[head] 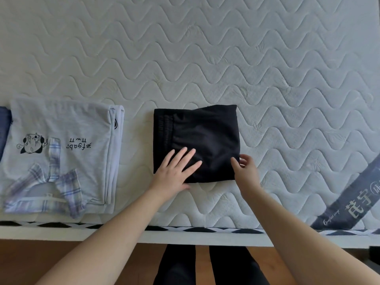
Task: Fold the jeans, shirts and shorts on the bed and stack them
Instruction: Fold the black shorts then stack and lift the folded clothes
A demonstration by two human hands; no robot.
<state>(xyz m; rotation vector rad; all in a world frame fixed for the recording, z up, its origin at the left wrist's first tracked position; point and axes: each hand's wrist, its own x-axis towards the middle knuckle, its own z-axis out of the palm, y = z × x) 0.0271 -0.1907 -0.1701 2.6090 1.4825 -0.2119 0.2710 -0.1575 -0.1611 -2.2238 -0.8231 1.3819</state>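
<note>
Black shorts (pixel 202 132) lie folded into a square near the front edge of the mattress, elastic waistband at the left. My left hand (pixel 174 169) presses flat on their near left corner with straight fingers. My right hand (pixel 245 167) pinches the fabric at the shorts' near right corner. To the left lies a folded pale grey shirt (pixel 67 128) with a cartoon print and a plaid collar, stacked on another light garment (pixel 115 145). A strip of blue denim (pixel 4 128) shows at the far left edge.
The quilted white mattress (pixel 205 58) stretches behind and to the right. A grey label band (pixel 347 200) crosses its right front corner. The bed's front edge (pixel 185 235) runs along the bottom, with wooden floor and my dark-trousered legs (pixel 205 264) below.
</note>
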